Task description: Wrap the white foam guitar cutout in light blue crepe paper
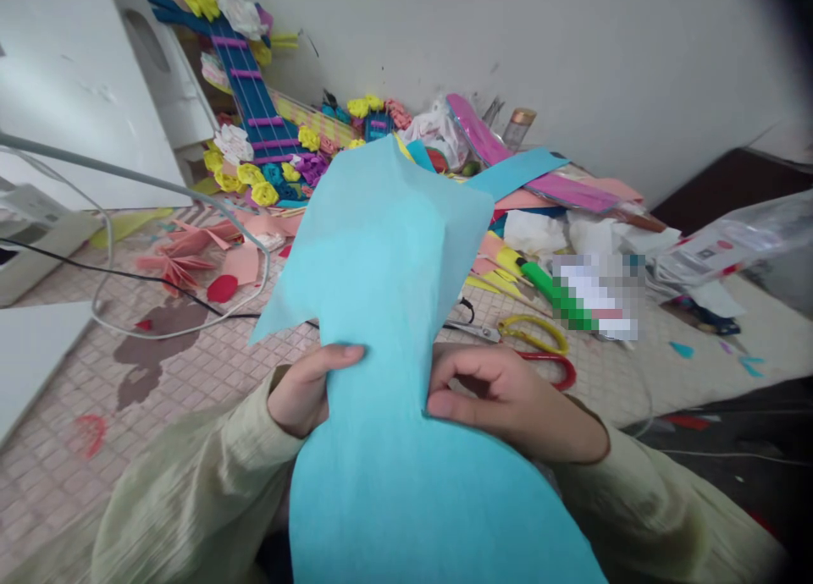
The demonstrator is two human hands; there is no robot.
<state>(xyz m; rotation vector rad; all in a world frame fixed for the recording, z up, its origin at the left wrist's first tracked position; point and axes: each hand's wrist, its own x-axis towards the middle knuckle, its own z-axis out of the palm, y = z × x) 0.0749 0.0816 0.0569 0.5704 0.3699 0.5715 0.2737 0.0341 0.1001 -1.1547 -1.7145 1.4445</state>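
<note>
A large cut sheet of light blue paper [381, 313] fills the middle of the head view, with a narrow waist, a wider upper part and a rounded lower part. My left hand [314, 385] grips its left edge at the waist, thumb on top and the other fingers hidden behind. On the opposite edge, my right hand [501, 398] pinches the paper between thumb and fingers. Just past my right hand lie scissors [533, 334] with yellow and red handles, partly covered by that hand and the paper.
A blue paper guitar [254, 97] with yellow, white and purple paper flowers leans at the back left. Pink paper pieces [181, 258] and a white cable [105, 271] lie on the left. Plastic bags, paper scraps and a green-handled item [552, 292] crowd the right.
</note>
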